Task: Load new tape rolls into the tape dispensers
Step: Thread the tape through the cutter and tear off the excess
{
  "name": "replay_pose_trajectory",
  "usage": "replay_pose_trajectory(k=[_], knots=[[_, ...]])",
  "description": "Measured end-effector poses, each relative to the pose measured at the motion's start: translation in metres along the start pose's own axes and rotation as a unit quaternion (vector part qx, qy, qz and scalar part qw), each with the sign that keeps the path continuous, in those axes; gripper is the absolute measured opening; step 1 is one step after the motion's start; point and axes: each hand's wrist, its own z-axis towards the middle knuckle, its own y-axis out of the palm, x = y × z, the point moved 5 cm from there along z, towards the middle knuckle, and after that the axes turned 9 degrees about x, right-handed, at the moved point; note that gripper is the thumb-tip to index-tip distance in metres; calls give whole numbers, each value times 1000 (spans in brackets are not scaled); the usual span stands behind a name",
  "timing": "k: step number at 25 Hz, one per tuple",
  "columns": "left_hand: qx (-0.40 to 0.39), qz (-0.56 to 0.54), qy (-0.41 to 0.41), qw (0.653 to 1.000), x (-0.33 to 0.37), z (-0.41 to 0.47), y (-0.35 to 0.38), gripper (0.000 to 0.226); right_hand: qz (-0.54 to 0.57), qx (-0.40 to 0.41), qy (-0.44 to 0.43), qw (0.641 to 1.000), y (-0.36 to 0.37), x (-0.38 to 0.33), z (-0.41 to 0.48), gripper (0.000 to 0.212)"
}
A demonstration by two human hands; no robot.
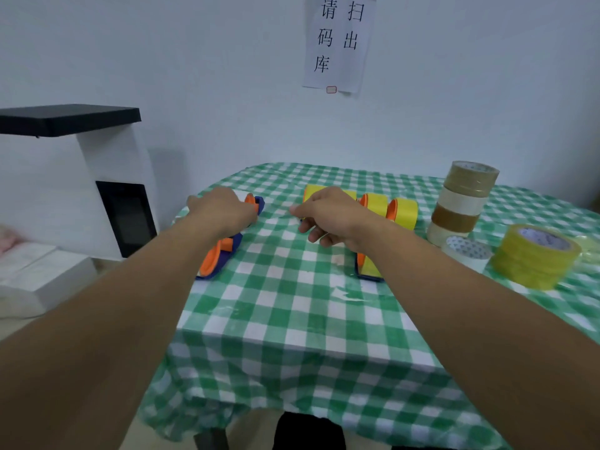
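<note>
Chiefly orange-and-blue tape dispensers [214,259]

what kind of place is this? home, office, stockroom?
Probably a small stockroom or packing corner. A white paper wall sign in Chinese asks to scan a code for stock removal; stacked brown and cream packing tape rolls and an orange-and-blue plastic tape dispenser sit on a green checked tablecloth.

bare checked cloth [292,306] up front, tape stack [464,203] (four rolls) blocking right
</note>
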Motion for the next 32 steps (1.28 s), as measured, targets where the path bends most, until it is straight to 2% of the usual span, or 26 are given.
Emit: replay_pose_trajectory(k=[2,6,13,16,21,24,27,30,32], knots=[[-36,62,-19,997,-19,2,11,25,0,-4,0,1000,3,-1,1,30],[-33,105,-62,992,-44,3,23,32,-5,-13,-2,1000,7,1,1,25],[-14,139,-5,990,-37,-7,16,9,-14,-26,-6,1000,14,2,-2,21],[3,134,-3,991,-30,-13,9,9,-16,-29,-10,999,15,0,-4,24],[98,4,-12,995,10,-23,-38,29,-1,-26,-32,999,11,-10,-10,17],[149,-115,8,982,38,-24,-54,23,24,3,-47,999,-3,-18,-15,19],[141,-251,9,958,64,-30,-56,35,52,22,-56,997,-24,-22,-19,28],[129,-366,32,921,95,-44,-47,21,71,33,-71,994,-50,-20,-22,27],[113,-412,47,903,115,-54,-37,41,89,51,-81,991,-69,-17,-25,20]])
